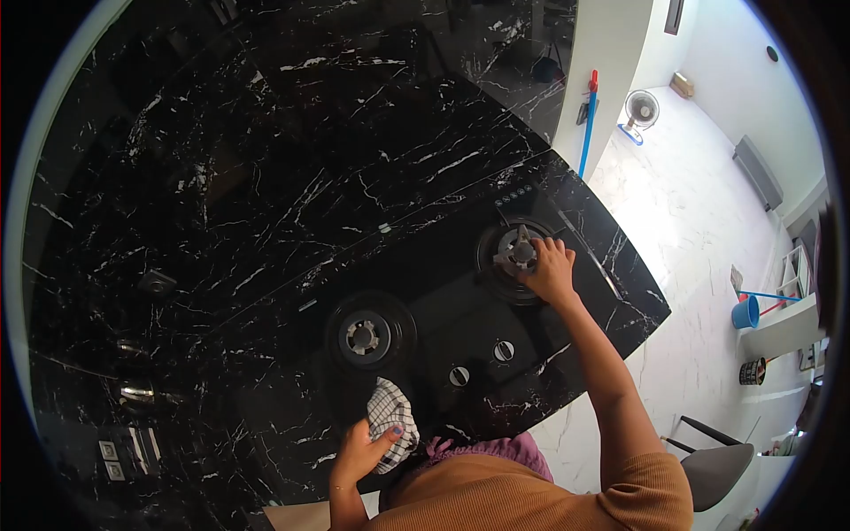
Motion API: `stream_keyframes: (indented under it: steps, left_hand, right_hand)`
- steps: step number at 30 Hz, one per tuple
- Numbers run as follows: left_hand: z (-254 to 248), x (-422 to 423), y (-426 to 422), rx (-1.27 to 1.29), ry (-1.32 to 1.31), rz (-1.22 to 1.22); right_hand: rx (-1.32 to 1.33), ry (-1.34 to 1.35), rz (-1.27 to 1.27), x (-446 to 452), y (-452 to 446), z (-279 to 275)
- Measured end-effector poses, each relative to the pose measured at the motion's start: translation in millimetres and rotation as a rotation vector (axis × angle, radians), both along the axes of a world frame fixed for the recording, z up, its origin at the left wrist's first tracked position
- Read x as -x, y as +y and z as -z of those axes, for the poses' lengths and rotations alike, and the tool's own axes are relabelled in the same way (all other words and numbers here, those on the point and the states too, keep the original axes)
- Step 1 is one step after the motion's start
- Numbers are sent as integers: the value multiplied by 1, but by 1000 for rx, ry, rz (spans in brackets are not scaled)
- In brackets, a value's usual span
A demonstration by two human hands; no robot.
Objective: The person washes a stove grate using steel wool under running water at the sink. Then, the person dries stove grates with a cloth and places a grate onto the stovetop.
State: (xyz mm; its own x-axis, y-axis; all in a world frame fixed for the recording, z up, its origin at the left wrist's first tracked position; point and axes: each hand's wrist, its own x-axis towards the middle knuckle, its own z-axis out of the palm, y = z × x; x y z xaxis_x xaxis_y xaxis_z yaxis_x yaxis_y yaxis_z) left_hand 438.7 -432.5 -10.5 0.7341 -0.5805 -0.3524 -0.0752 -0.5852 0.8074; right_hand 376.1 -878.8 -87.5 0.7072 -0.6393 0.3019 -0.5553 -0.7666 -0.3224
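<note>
My left hand [361, 453] is closed around a black-and-white checked cloth [390, 418], held near the front edge of the black gas hob [434, 305]. At the right burner, my right hand [551, 273] has its fingers curled on a metal pan support [521, 241] with several prongs. Part of that support is hidden behind the fingers. The left burner [363, 337] shows its round metal head with no pan support over it. Two control knobs, a right one [504, 351] and a left one [459, 377], sit at the front of the hob.
Black marbled countertop [611, 327] surrounds the hob, with a matching wall behind. Wall sockets [111, 460] are at the lower left. On the right, a grey chair [715, 469], a blue bucket [745, 311] and a fan [642, 109] stand on the pale floor.
</note>
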Motion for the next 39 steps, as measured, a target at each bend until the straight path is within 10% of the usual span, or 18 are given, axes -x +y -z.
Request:
stream_keyframes:
  steps: [39]
  left_hand:
    - [11,-6,-13,10,2,51]
  right_hand:
    - [-31,-12,18,4,-28,9]
